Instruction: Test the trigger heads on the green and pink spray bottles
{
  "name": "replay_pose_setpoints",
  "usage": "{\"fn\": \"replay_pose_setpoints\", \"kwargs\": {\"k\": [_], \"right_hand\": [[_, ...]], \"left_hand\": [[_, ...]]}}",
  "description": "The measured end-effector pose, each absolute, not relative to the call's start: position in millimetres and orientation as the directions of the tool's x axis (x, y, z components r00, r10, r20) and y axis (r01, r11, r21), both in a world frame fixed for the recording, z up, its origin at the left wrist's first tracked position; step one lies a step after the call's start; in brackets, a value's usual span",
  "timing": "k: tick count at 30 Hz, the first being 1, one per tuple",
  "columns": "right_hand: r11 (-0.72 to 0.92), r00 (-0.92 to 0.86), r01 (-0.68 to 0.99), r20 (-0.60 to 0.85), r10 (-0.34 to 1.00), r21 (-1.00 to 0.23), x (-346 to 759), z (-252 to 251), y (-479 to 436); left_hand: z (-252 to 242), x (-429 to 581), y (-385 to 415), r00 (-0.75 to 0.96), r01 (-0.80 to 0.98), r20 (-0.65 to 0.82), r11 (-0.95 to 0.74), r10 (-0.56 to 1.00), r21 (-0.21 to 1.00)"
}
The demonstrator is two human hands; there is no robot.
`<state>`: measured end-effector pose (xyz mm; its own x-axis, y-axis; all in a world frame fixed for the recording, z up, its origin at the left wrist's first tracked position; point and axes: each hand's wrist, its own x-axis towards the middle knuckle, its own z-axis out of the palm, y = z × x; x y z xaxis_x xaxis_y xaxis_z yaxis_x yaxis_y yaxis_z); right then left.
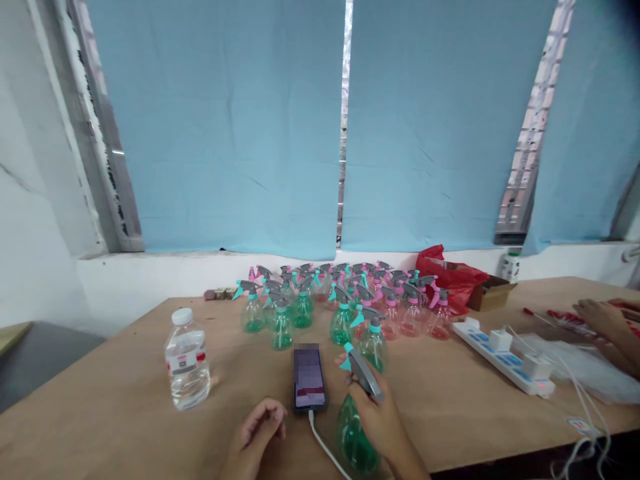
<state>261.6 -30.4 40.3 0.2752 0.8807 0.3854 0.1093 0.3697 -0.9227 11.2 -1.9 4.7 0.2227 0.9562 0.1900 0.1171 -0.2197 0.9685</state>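
Observation:
My right hand is wrapped round the neck of a green spray bottle with a grey and teal trigger head, near the table's front edge. Just behind it stands another green spray bottle. My left hand rests low over the table with its fingers curled in, and nothing shows in it. Between my hands and a little farther back lies a phone with its screen lit and a white cable plugged into its lower end.
Several green spray bottles and pink ones crowd the table's back. A water bottle stands left. A power strip, clear plastic, a red bag and another person's hand are to the right.

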Motion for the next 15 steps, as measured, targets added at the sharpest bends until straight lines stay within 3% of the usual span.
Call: {"fn": "replay_pose_setpoints", "kwargs": {"k": [15], "right_hand": [[0.409,0.348,0.236,0.469,0.811,-0.882,263.0,40.0,-30.9]], "left_hand": [[4.0,12.2,-3.0,0.234,0.124,0.182,-0.215,0.955,0.969]]}}
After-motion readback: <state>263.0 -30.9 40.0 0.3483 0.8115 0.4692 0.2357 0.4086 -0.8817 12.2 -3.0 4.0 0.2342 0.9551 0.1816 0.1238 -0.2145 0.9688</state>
